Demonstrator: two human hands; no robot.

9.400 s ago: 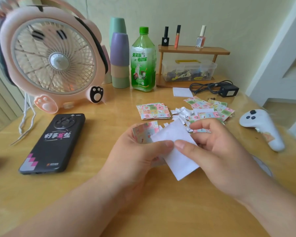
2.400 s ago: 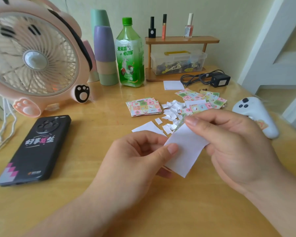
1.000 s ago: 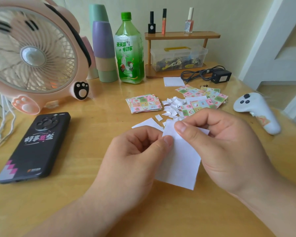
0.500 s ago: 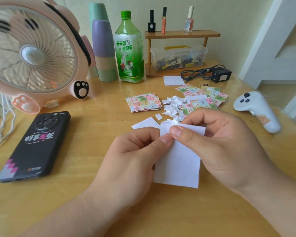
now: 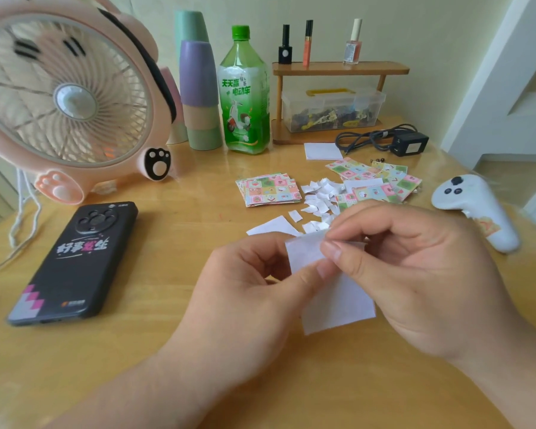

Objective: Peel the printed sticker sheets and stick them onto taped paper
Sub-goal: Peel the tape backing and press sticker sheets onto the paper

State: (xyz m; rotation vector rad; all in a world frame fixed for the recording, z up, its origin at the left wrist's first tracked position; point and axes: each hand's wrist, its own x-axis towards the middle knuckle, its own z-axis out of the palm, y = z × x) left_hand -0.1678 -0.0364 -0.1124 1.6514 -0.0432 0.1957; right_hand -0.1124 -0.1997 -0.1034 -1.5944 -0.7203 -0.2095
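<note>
One wooden table (image 5: 155, 351) carries all items noted. Far left corner: a pink animal-shaped fan (image 5: 68, 97), upright, its grille facing the near edge.

Near middle: the left hand (image 5: 248, 305) and right hand (image 5: 421, 280) meet on a white sheet (image 5: 338, 301). Left thumb and curled fingers pinch the sheet's left side. Right thumb and forefinger pinch its upper edge, the other fingers curled behind. The sheet shows only its blank side; whether it touches the table cannot be told.

Left side: a black phone (image 5: 75, 261), lying flat, camera side up.

Far edge, middle: a wooden shelf (image 5: 341, 68) with three small bottles on top and a clear box beneath. Just left of it stand a green bottle (image 5: 245, 94) and stacked cups (image 5: 198, 94).

Right edge: a white controller (image 5: 474, 209), lying flat.

Centre, beyond the hands: a stack of printed sticker sheets (image 5: 270, 189); to its right, loose printed sheets (image 5: 381, 181), overlapping. Between the two groups lie white paper scraps (image 5: 319, 196).
</note>
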